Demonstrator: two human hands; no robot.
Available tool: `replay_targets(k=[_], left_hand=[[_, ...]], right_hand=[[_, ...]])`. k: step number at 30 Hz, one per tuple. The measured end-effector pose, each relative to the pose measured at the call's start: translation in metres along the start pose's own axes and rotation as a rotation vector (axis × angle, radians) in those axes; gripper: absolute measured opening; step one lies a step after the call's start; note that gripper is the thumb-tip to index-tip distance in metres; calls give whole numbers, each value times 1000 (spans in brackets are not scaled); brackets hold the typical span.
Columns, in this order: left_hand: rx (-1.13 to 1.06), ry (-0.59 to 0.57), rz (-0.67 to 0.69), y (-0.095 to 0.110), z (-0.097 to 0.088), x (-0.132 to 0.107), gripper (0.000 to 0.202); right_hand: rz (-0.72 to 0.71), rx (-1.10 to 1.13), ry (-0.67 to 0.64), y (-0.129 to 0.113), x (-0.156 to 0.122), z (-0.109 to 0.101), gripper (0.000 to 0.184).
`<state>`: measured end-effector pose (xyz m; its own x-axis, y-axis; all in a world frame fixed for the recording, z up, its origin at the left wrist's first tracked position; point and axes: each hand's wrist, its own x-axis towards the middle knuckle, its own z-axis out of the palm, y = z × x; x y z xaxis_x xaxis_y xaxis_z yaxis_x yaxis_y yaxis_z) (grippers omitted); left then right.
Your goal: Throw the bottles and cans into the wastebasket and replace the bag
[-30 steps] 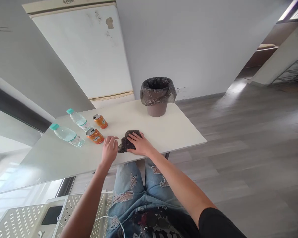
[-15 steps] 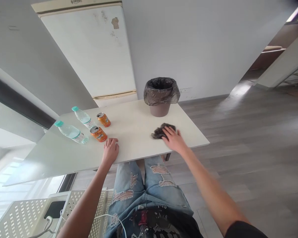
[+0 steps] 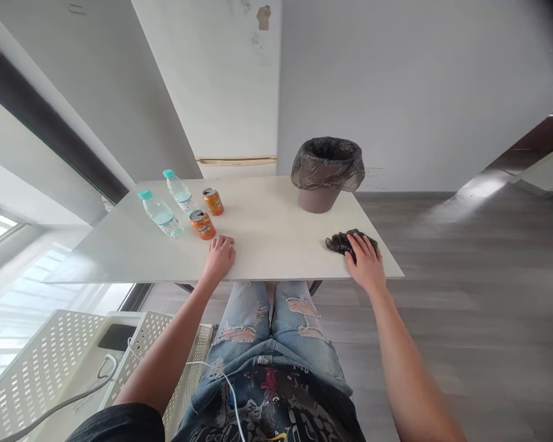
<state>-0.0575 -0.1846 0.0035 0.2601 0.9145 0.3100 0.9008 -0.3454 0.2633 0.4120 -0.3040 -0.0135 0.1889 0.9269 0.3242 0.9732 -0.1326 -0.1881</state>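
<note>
My right hand (image 3: 365, 264) lies with fingers stretched over a dark crumpled cloth (image 3: 341, 241) near the right front corner of the white table (image 3: 267, 233). My left hand (image 3: 220, 258) rests flat on the table's front edge, fingers spread, holding nothing. Just beyond the left hand lies an orange can (image 3: 203, 224), with a second orange can (image 3: 212, 201) behind it. Two clear water bottles with teal caps (image 3: 160, 212) (image 3: 177, 190) lie to their left.
A small brown bin lined with a dark bag (image 3: 326, 174) stands at the table's back right. A white fridge (image 3: 230, 80) is behind the table. White perforated crates (image 3: 50, 362) sit on the floor at the lower left. Grey wood floor (image 3: 479, 258) stretches right.
My right hand has slid the dark cloth from the table's front middle to the right front corner. The left hand has stayed at the front edge. The view has shifted.
</note>
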Motion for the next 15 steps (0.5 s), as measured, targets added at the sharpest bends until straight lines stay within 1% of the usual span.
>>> replay_targets(k=[5,8,11,15], left_hand=[[-22,1,-6,0,1,0,25],[-36,-9,-15,2,-1,-1,26],[-60,-25,-18,3,-2,-2,26],[-56,-7,-24,3,-1,-4,27]], right_hand=[[41,61,48,4,0,4,57],[31,55,58,3,-1,5,59],[9,41,42,5,-2,6,61],[15,37,20,10,-1,11,64]])
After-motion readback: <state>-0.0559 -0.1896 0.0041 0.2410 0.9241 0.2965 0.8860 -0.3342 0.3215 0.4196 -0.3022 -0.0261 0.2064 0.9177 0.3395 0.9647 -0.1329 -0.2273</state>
